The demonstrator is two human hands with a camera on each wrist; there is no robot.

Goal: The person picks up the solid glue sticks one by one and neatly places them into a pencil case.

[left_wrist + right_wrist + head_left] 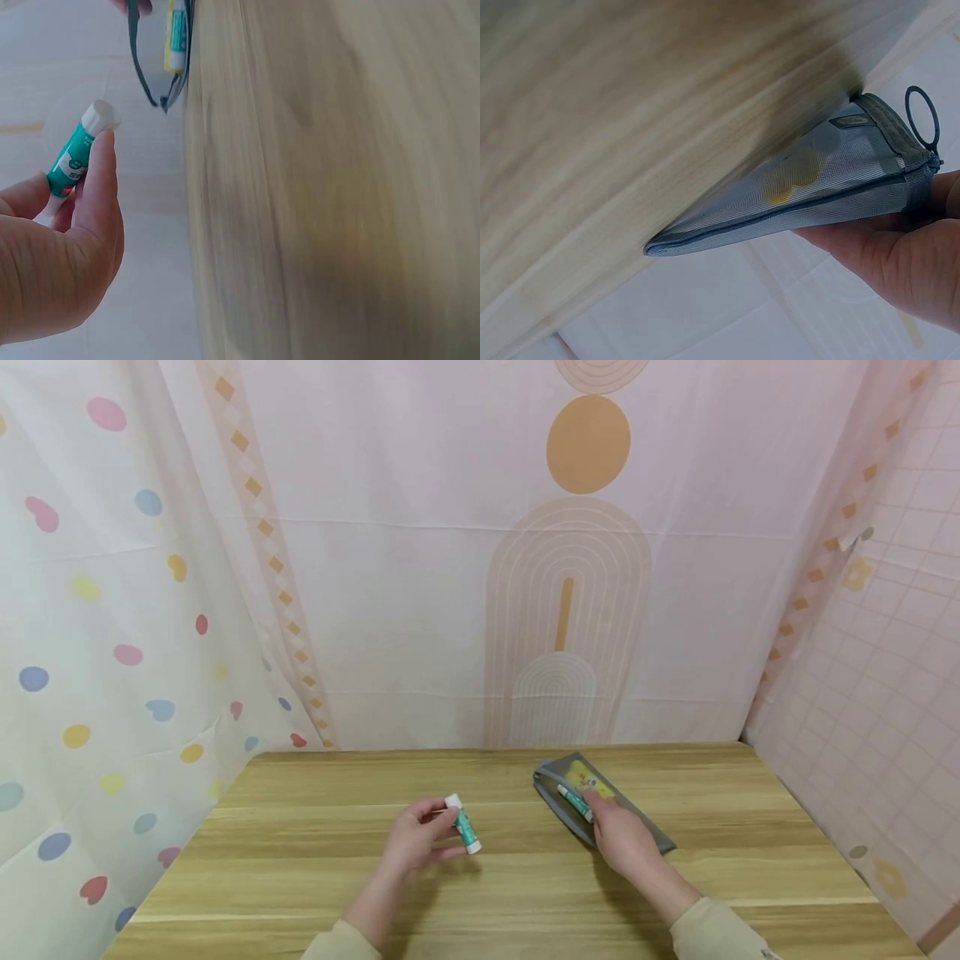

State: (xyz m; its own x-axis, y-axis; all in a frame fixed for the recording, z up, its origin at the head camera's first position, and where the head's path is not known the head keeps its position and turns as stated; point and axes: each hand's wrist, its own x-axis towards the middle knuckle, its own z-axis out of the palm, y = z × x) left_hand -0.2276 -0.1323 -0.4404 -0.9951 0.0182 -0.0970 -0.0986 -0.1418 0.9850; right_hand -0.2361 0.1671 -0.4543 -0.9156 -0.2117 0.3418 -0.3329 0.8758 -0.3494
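Note:
My left hand [415, 841] pinches a green glue stick [465, 828] with white ends between thumb and fingers, raised over the table. In the left wrist view this glue stick [73, 159] tilts, its white cap upward. To the right, my right hand [626, 842] grips a grey mesh zip pouch [870, 161] by its side, fingers partly hidden behind it. The pouch's mouth gapes toward the left hand. Inside lies a second green and white glue stick [575, 803], against a yellow print; its lower end is close to the right fingers.
The wood-grain table [300, 860] runs back to a pale patterned curtain [405, 610]. A dotted curtain [90, 610] hangs along the left side, a grid-patterned one [885, 693] along the right. A dark ring pull [922, 118] hangs at the pouch's end.

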